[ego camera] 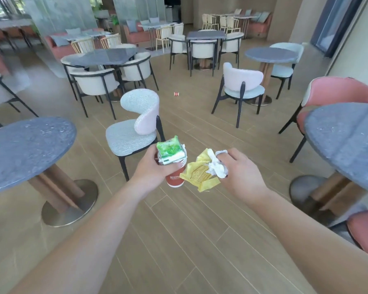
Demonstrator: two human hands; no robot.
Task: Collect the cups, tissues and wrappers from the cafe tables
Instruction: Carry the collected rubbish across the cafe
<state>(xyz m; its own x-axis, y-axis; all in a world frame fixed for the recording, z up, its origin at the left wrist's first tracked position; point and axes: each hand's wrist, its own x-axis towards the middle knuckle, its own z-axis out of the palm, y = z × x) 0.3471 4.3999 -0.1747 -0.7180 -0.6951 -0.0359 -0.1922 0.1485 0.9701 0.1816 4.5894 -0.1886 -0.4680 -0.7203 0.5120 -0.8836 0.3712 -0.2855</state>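
My left hand (152,169) grips a red paper cup (175,179) held upright over the floor, with a green and white tissue pack (170,152) stuffed into its mouth. My right hand (240,172) holds a crumpled yellow wrapper (198,175) together with a wad of white tissue (217,166). The two hands are close together at chest height, between two round grey tables. A small red cup (176,94) lies on its side on the wooden floor further ahead.
A round grey table (26,149) stands at my left and another (346,141) at my right, each on a metal base. A pale blue and pink chair (136,126) is straight ahead. More tables and chairs fill the room beyond.
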